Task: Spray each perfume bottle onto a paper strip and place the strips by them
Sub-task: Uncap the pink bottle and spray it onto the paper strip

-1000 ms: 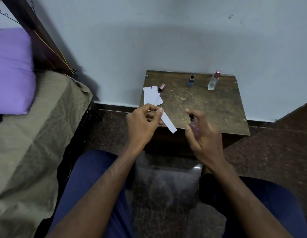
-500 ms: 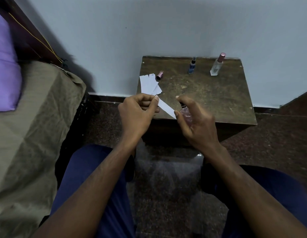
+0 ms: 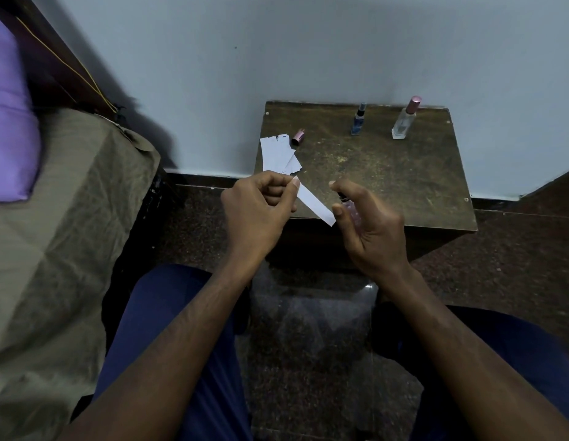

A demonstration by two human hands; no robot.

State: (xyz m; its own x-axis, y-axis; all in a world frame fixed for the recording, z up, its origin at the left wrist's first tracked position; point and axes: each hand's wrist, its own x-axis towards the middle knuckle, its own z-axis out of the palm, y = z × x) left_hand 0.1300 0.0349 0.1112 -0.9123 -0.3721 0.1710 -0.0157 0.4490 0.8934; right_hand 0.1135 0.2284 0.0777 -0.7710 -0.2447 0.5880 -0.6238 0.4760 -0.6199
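Observation:
My left hand (image 3: 259,211) pinches one end of a white paper strip (image 3: 315,203), whose free end slants down toward my right hand (image 3: 369,230). That hand grips a small clear pinkish perfume bottle (image 3: 351,209), forefinger raised over its black nozzle, which faces the strip. On the brown wooden table (image 3: 388,173) lie a pile of white paper strips (image 3: 277,154) and a loose pink cap (image 3: 298,137) at the left. A small blue bottle (image 3: 358,120) and a clear bottle with a pink cap (image 3: 403,119) stand upright at the back.
A bed with an olive sheet (image 3: 54,233) and a purple pillow (image 3: 9,122) fills the left side. The pale wall (image 3: 308,43) runs right behind the table. My knees in blue trousers (image 3: 168,329) are below, over a dark speckled floor (image 3: 515,265).
Both hands have come closer together in front of the table edge. The strip's free end now lies next to the nozzle of the bottle. The head camera has shifted.

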